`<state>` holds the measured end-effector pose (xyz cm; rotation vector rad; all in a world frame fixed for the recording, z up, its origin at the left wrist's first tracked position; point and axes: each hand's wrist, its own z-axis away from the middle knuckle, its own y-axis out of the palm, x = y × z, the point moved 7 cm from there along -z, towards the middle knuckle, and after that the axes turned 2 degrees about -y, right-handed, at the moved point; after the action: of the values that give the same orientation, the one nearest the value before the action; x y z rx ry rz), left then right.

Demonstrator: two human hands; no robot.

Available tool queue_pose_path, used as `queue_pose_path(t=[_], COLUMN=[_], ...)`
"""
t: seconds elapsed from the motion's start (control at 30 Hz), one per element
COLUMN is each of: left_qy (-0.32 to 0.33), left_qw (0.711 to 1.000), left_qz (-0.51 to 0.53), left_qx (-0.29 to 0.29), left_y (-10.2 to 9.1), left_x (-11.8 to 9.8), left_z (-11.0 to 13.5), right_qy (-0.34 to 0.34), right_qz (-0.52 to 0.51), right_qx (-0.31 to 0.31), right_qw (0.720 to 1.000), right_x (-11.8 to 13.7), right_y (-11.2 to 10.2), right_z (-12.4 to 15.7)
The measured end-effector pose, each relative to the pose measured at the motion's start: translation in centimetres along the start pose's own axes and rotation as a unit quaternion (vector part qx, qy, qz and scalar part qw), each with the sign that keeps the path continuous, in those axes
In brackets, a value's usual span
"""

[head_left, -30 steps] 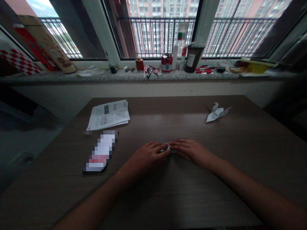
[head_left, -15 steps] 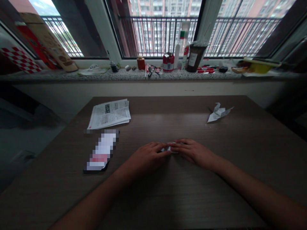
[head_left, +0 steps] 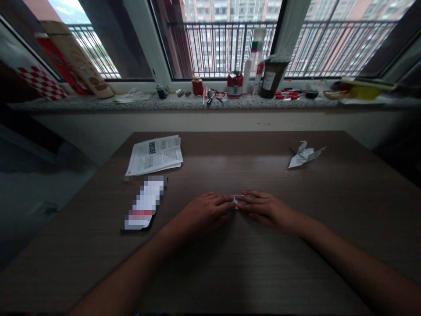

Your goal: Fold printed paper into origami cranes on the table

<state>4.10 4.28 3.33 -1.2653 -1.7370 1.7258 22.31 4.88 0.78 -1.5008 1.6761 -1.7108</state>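
Both my hands lie palm down at the middle of a dark wooden table (head_left: pixel 250 263), fingertips meeting. My left hand (head_left: pixel 205 212) and my right hand (head_left: pixel 263 207) press together on a small piece of folded white paper (head_left: pixel 236 201), of which only a sliver shows between the fingertips. The fingers of both hands are closed flat over it, hiding most of it.
A phone (head_left: pixel 144 204) lies left of my hands. Behind it is a stack of printed sheets (head_left: pixel 156 154). A finished folded paper figure (head_left: pixel 305 154) rests at the right rear. The stone windowsill (head_left: pixel 184 103) beyond holds a red can (head_left: pixel 234 84), bottles, a dark cup (head_left: pixel 271 78) and small items.
My hands have drawn slightly closer over the paper, so less of it shows. The view has shifted a little to the left.
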Motion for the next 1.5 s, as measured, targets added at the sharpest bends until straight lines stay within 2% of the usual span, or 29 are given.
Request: queue_pose_path(t=[0.17, 0.4, 0.6, 0.9, 1.17, 1.5], left_qy=[-0.010, -0.015, -0.013, 0.004, 0.008, -0.005], left_qw=[1.000, 1.000, 0.999, 0.998, 0.998, 0.999], left_qz=[-0.006, -0.016, -0.031, -0.053, -0.049, -0.027], left_qx=[0.009, 0.013, 0.023, 0.038, 0.040, 0.027], left_y=[0.17, 0.39, 0.51, 0.60, 0.81, 0.59], left_x=[0.01, 0.03, 0.22, 0.20, 0.33, 0.20], left_z=[-0.06, -0.10, -0.01, 0.13, 0.36, 0.18], right_qy=[0.026, 0.015, 0.009, -0.002, -0.004, -0.004], right_qz=[0.004, 0.038, 0.028, 0.051, 0.038, -0.010], right_qx=[0.010, 0.005, -0.008, 0.008, 0.023, -0.008], right_qw=[1.000, 0.999, 1.000, 0.999, 0.999, 1.000], right_x=[-0.04, 0.29, 0.20, 0.12, -0.25, 0.11], right_y=[0.18, 0.32, 0.18, 0.40, 0.65, -0.22], right_z=[0.03, 0.13, 0.08, 0.33, 0.45, 0.19])
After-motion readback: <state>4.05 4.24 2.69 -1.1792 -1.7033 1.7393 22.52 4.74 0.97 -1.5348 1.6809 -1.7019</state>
